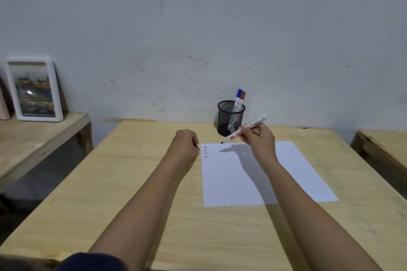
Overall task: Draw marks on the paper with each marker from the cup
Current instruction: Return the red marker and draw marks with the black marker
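Observation:
A white sheet of paper (259, 174) lies on the wooden table (136, 182), with short red, blue and dark dashes (205, 153) in its far left corner. My right hand (259, 136) holds an uncapped white marker (244, 129) tilted, black tip just above the paper's far edge. My left hand (186, 142) is closed beside the paper's left corner around a small dark piece, likely the cap, mostly hidden. Behind the paper stands a black mesh cup (230, 117) holding a blue-capped marker (237, 97) and a red-capped marker (242, 97).
A second wooden surface at the left carries a white picture frame (35, 89) leaning on the wall. Another wooden table edge (383, 145) shows at the far right. The grey wall rises right behind the cup.

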A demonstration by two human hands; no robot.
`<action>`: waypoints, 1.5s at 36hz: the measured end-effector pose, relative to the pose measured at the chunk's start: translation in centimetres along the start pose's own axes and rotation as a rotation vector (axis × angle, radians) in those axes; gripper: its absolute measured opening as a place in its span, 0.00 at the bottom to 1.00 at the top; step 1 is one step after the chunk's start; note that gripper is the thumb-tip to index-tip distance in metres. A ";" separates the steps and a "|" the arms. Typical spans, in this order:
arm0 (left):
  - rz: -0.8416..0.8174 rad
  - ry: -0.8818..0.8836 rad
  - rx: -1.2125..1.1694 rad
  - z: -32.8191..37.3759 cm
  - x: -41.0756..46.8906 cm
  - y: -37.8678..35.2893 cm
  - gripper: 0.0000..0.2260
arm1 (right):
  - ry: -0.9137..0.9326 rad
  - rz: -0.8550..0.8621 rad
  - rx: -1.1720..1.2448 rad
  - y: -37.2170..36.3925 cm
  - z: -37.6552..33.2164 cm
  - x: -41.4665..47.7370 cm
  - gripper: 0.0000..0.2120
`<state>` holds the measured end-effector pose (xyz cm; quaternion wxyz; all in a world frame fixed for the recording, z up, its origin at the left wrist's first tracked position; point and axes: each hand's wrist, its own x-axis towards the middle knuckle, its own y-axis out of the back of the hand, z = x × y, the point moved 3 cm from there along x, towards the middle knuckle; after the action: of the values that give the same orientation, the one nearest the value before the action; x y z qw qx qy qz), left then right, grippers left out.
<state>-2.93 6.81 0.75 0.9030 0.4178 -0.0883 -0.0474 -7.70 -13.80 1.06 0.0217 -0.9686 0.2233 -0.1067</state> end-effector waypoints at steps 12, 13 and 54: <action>-0.112 -0.047 0.148 -0.2 1.8 -1.5 0.06 | -0.071 -0.036 0.022 -0.7 0.6 0.1 0.04; -0.113 -0.048 0.158 -0.2 1.9 -1.6 0.07 | -0.071 -0.034 0.019 -0.7 0.5 0.0 0.05; 0.002 -0.265 0.033 -2.1 -7.4 -2.8 0.13 | -0.043 -0.096 -0.204 -4.2 1.8 -4.1 0.11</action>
<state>-9.79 7.71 -3.61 0.8764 0.4227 -0.2079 -0.0998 -9.10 -8.25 -1.10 -0.0776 -0.9775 0.1857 -0.0635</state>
